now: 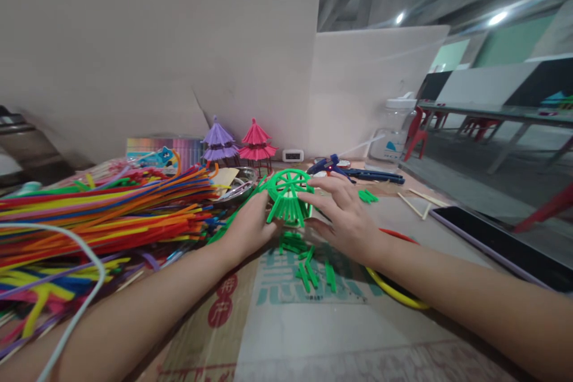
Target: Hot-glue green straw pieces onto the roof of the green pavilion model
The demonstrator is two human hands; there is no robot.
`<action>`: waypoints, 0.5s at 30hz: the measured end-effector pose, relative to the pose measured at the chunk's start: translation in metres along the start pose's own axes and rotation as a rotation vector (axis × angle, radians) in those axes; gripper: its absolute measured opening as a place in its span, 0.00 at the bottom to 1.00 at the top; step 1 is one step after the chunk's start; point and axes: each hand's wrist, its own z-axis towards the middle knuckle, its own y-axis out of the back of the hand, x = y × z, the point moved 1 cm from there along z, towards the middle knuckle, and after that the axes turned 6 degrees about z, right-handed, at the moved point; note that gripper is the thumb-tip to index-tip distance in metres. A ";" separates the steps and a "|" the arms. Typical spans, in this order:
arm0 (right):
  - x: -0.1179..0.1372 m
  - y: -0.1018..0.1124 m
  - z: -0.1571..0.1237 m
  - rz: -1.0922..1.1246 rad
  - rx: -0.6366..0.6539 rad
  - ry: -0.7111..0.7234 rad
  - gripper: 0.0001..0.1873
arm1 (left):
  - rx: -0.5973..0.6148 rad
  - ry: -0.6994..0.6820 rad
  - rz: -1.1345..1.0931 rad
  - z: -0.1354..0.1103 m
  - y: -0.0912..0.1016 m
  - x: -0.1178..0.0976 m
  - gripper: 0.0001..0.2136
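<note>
A green pipe-cleaner dome with a wheel-shaped top [288, 194] stands on the cardboard-covered table [308, 322]. My left hand [248, 224] grips its left side with curled fingers. My right hand [342, 212] holds its right side, fingers reaching over the top and thumb below. Several short green pipe-cleaner pieces [308, 262] lie just in front of the dome, between my wrists.
A big heap of coloured pipe cleaners [98, 209] fills the left. Purple [218, 142] and pink [256, 143] pagoda models stand at the back, beside a metal dish [237, 186]. A blue glue gun [333, 166], wooden sticks [418, 202], a phone [505, 245], a yellow ring [394, 292] and a plastic bottle [394, 131] lie right.
</note>
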 end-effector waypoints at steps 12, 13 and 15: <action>-0.001 -0.001 0.000 0.001 -0.010 0.012 0.22 | -0.004 -0.017 -0.005 0.000 0.001 -0.001 0.23; -0.001 -0.001 0.000 0.000 -0.011 0.005 0.21 | -0.009 -0.019 -0.002 -0.001 0.000 0.000 0.24; -0.002 -0.002 -0.001 -0.002 -0.005 -0.015 0.20 | -0.010 -0.018 0.000 0.000 0.000 0.001 0.24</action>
